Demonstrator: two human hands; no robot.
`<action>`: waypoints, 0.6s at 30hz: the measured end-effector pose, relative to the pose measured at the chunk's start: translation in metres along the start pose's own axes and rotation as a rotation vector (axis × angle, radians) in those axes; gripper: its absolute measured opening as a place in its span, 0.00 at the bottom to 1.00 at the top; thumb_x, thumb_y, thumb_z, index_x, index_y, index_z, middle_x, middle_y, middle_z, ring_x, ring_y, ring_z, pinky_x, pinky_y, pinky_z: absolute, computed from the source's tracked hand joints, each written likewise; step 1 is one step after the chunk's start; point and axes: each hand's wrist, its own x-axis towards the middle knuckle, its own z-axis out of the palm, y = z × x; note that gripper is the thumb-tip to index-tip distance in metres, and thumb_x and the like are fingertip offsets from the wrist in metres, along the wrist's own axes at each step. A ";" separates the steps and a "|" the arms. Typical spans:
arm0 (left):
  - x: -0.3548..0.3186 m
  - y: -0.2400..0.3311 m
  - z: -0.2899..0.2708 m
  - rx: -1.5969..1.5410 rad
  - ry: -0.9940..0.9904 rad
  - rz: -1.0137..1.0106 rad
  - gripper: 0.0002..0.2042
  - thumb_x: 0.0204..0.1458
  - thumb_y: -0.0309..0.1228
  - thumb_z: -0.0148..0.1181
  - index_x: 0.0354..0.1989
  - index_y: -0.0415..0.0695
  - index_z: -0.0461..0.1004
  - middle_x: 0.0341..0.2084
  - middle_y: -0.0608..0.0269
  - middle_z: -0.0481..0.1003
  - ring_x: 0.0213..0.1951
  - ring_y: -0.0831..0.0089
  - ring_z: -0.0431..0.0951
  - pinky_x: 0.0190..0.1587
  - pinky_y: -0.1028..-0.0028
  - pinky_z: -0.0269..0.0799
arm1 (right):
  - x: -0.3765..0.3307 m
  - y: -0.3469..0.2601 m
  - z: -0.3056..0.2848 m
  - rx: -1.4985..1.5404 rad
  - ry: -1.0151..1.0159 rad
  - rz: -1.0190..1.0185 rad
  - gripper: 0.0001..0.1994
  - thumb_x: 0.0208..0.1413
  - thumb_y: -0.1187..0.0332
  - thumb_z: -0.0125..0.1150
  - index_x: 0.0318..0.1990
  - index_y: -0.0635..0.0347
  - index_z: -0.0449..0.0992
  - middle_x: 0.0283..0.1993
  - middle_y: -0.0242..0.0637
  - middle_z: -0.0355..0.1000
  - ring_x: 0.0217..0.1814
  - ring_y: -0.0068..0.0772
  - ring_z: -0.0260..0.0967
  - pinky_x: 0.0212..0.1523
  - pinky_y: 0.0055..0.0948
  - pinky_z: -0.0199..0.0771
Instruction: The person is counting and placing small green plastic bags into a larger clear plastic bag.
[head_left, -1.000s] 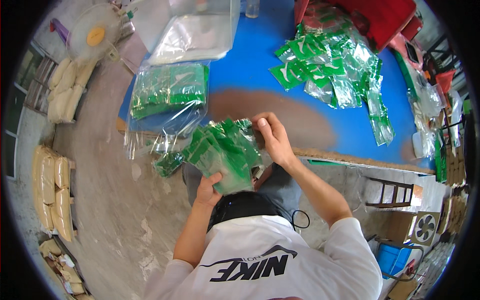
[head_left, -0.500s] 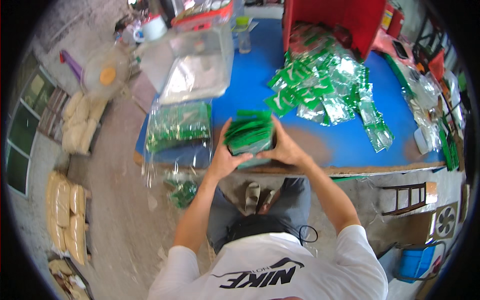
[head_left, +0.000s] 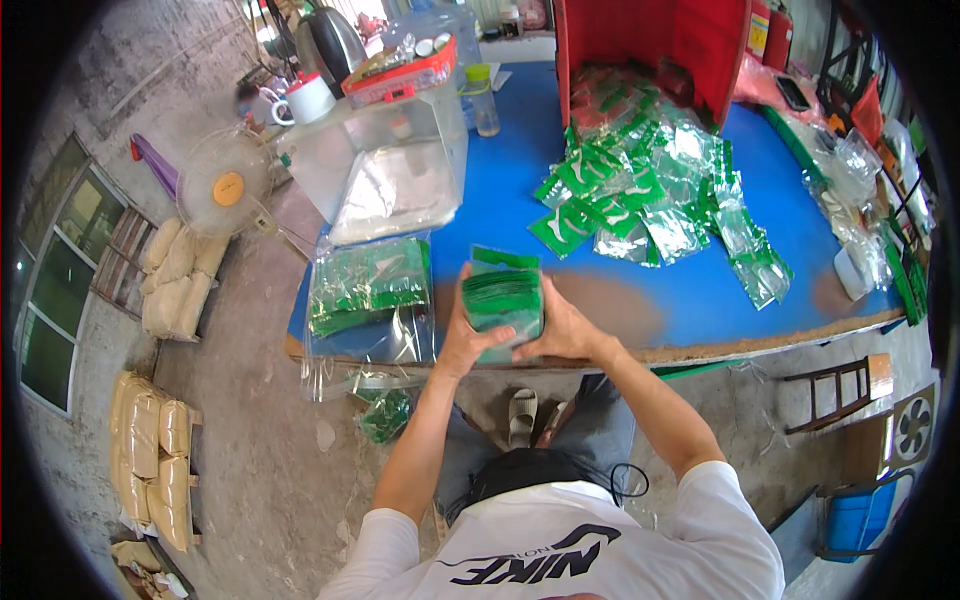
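Between my two hands is a thick stack of small clear packets with green tops (head_left: pixel 503 295), held near the table's front edge. My left hand (head_left: pixel 466 335) grips its left side, with the thumb across the lower front. On the other side, my right hand (head_left: pixel 562 325) is closed round the stack, its thumb also at the lower front. One packet at the far end of the stack stands up above the rest. Left of my hands lies a large clear bag (head_left: pixel 370 290) holding more green packets. A loose heap of green and clear packets (head_left: pixel 640 190) spreads out ahead to the right.
The heap spills from a red bin (head_left: pixel 655 40) on the blue table (head_left: pixel 520 130). A clear plastic box (head_left: pixel 400 140) with flat clear bags stands back left, near a bottle (head_left: pixel 484 105). A fan (head_left: pixel 228 188) is beyond the table's left end. Plastic scraps (head_left: pixel 850 215) line the right edge.
The packets in my hands now sit in a neater, more even stack, with one raised at the far end. The whole view has shifted slightly; both hands keep their hold.
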 end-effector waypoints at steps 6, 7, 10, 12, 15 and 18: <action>-0.002 0.021 0.005 -0.034 0.022 -0.026 0.58 0.42 0.20 0.75 0.76 0.46 0.35 0.63 0.55 0.64 0.63 0.64 0.68 0.66 0.62 0.64 | 0.007 -0.007 -0.002 0.132 -0.104 0.220 0.58 0.36 0.60 0.83 0.71 0.60 0.44 0.65 0.56 0.63 0.69 0.60 0.61 0.66 0.49 0.63; -0.004 0.008 -0.002 -0.026 0.041 -0.035 0.59 0.42 0.20 0.75 0.77 0.47 0.35 0.65 0.56 0.62 0.64 0.64 0.67 0.67 0.61 0.62 | 0.004 -0.003 -0.003 0.051 -0.076 0.058 0.55 0.37 0.61 0.82 0.69 0.60 0.46 0.62 0.57 0.65 0.66 0.62 0.63 0.62 0.50 0.66; -0.011 -0.019 -0.007 0.022 -0.011 -0.009 0.59 0.42 0.18 0.74 0.77 0.49 0.33 0.65 0.57 0.62 0.65 0.65 0.66 0.67 0.62 0.63 | 0.005 0.003 0.004 -0.006 -0.070 -0.043 0.51 0.38 0.62 0.80 0.67 0.62 0.49 0.58 0.59 0.68 0.61 0.64 0.66 0.58 0.50 0.69; -0.013 -0.026 -0.015 0.031 -0.022 -0.044 0.60 0.42 0.17 0.74 0.77 0.49 0.32 0.65 0.58 0.62 0.67 0.66 0.63 0.67 0.62 0.63 | 0.010 -0.012 -0.005 0.059 -0.203 0.342 0.53 0.38 0.61 0.81 0.69 0.63 0.48 0.62 0.56 0.65 0.64 0.60 0.64 0.64 0.48 0.64; -0.010 -0.005 -0.004 0.207 -0.069 -0.003 0.61 0.39 0.17 0.76 0.76 0.45 0.32 0.65 0.58 0.62 0.66 0.66 0.63 0.67 0.64 0.62 | 0.004 0.003 -0.007 0.044 -0.190 0.238 0.54 0.38 0.59 0.81 0.69 0.62 0.49 0.64 0.56 0.62 0.67 0.59 0.60 0.66 0.49 0.61; -0.009 -0.015 -0.005 0.392 -0.039 0.091 0.61 0.39 0.18 0.77 0.75 0.44 0.33 0.64 0.57 0.62 0.66 0.65 0.64 0.67 0.65 0.62 | 0.002 0.011 -0.003 -0.016 -0.144 0.074 0.53 0.37 0.56 0.82 0.68 0.62 0.51 0.63 0.56 0.62 0.68 0.61 0.58 0.67 0.49 0.61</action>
